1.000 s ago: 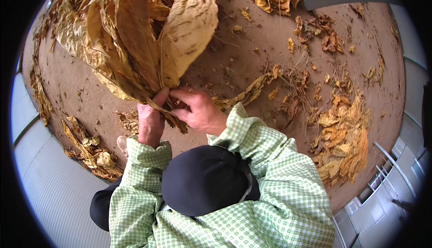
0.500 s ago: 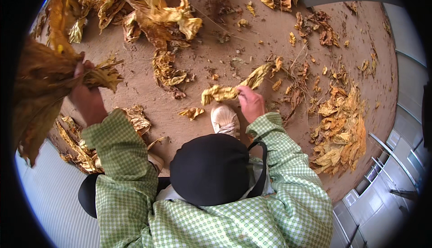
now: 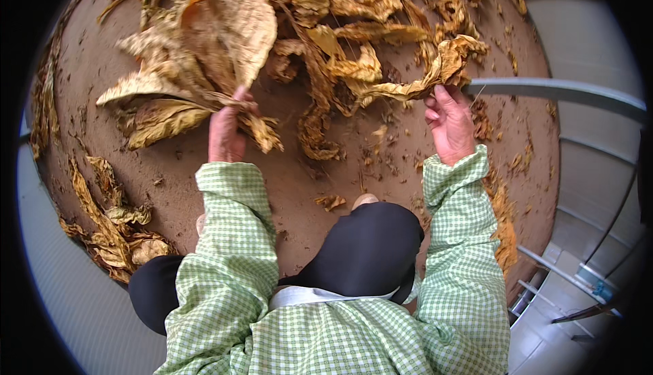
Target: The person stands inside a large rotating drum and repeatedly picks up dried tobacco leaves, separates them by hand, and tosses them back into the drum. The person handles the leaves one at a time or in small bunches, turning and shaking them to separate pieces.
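My left hand point(image 3: 230, 133) is closed round the stem end of a fanned bunch of dried tobacco leaves point(image 3: 228, 35). The broad, yellow-brown blades spread up and to the left, slightly blurred, and the short stem ends poke out below the fist. In my right hand point(image 3: 451, 122), thumb and fingers pinch a single curled dried tobacco leaf point(image 3: 452, 61). It bends upward to the right, and a thinner part runs left over the loose leaves. Between my hands, a long crumpled leaf point(image 3: 315, 120) lies on the brown floor.
Loose dried leaves point(image 3: 381, 4) cover the floor ahead. A smaller heap point(image 3: 112, 229) lies at the left, and another pile point(image 3: 502, 222) shows beside my right sleeve. A grey curved bar point(image 3: 558, 89) reaches in from the right. Metal framing point(image 3: 568, 276) stands at the lower right.
My left hand has moved right and inward with its bunch, now fanned out. My right hand has moved up and to the right, holding a leaf. The view has shifted too.
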A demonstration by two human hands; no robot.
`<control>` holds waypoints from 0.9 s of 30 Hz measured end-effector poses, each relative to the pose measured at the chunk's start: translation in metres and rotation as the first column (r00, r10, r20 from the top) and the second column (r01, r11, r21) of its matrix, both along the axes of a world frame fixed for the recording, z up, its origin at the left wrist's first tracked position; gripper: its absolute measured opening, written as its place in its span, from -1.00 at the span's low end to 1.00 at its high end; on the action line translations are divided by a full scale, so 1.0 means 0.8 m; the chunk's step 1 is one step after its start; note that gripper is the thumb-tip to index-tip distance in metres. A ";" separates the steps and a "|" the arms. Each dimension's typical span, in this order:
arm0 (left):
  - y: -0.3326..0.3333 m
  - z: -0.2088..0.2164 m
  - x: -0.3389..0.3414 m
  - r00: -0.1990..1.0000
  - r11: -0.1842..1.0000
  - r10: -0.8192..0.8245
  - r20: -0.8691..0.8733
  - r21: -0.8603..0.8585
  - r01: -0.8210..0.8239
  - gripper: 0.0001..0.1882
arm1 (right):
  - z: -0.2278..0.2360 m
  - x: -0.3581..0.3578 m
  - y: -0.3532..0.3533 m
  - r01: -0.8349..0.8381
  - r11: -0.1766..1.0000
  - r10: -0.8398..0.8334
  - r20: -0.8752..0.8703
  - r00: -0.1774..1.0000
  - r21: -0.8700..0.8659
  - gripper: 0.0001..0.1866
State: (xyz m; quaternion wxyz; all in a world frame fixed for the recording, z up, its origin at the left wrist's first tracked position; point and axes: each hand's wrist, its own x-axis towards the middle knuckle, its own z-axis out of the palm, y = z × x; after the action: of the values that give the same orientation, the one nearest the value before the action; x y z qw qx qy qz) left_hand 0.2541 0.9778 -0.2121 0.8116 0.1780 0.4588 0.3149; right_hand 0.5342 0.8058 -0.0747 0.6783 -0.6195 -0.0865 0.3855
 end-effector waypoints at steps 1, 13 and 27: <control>-0.004 0.001 -0.005 1.000 0.999 0.015 0.000 0.039 -0.015 -0.77 | 0.010 -0.007 0.022 -0.055 0.998 0.056 -0.033 0.998 0.005 -0.90; 0.016 0.036 -0.047 0.973 0.984 -0.176 0.150 0.058 0.169 -0.46 | 0.036 -0.167 0.290 -0.273 0.909 0.323 0.116 0.939 -0.316 -0.85; 0.081 0.108 -0.097 0.864 0.993 0.114 0.490 -0.047 -0.104 -0.81 | 0.077 -0.166 0.377 -0.077 0.722 0.510 0.454 0.730 -0.687 -0.70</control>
State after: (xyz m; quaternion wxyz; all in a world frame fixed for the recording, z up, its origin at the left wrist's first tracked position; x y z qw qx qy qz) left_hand 0.1763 1.0426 -0.1254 0.8841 0.0582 0.2493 0.3909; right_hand 0.4010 1.1073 -0.0134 0.2901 -0.8746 -0.2730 0.2763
